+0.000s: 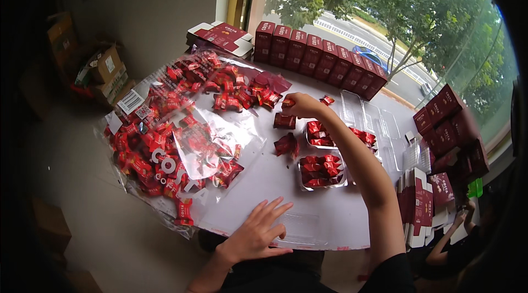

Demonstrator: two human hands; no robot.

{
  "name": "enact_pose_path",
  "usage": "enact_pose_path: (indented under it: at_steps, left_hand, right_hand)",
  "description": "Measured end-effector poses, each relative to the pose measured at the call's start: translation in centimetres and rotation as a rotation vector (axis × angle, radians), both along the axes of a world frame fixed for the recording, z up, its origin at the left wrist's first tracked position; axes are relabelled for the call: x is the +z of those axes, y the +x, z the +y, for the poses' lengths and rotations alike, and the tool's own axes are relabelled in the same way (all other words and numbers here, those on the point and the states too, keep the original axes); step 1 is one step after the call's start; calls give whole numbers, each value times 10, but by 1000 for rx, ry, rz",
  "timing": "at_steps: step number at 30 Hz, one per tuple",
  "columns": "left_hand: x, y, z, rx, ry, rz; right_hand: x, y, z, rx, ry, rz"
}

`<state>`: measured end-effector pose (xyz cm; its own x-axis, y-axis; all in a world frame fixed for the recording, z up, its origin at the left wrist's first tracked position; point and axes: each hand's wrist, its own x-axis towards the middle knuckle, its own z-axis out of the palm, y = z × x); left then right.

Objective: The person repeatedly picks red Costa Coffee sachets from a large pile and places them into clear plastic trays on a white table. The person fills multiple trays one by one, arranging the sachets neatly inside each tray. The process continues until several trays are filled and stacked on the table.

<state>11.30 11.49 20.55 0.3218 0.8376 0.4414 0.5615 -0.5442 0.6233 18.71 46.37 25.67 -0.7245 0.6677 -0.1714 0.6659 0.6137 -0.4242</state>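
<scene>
My right hand [301, 106] reaches to the far middle of the table, its fingers closed on a small red foil packet [287, 104]. Just below it lie a dark red packet [285, 121] and a crumpled one [286, 144]. Under my right forearm stand clear trays filled with rows of packets, the nearest tray [322, 172] in full view and another [319, 134] partly covered. My left hand [256, 233] is open with spread fingers at the near edge, beside a clear plastic tray [300, 228]. A large clear bag [212, 150] covers many red packets [137, 164] on the left.
A row of dark red boxes [313, 54] lines the window side. Clear trays [385, 128] lie at the right, near stacked boxes [445, 122] and flattened cartons [418, 205]. Another person's hands [465, 213] show at the lower right. Cardboard boxes [104, 67] stand at the far left.
</scene>
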Motion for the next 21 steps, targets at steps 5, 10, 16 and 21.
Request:
enact_pose_path:
  at_steps: [5,10,16,21]
  left_hand:
    - [-1,1,0,-8,-12,-1]
    - [-1,1,0,-1,-21,1]
    - [-2,0,0,3,-31,3]
    - [-2,2,1,-10,-27,-2]
  right_hand:
    - [10,11,9,61,-270,161]
    - [15,4,-9,-53,98,191]
    - [-4,-11,-43,56,397,-199]
    - [-33,-4,-40,109,487,-279]
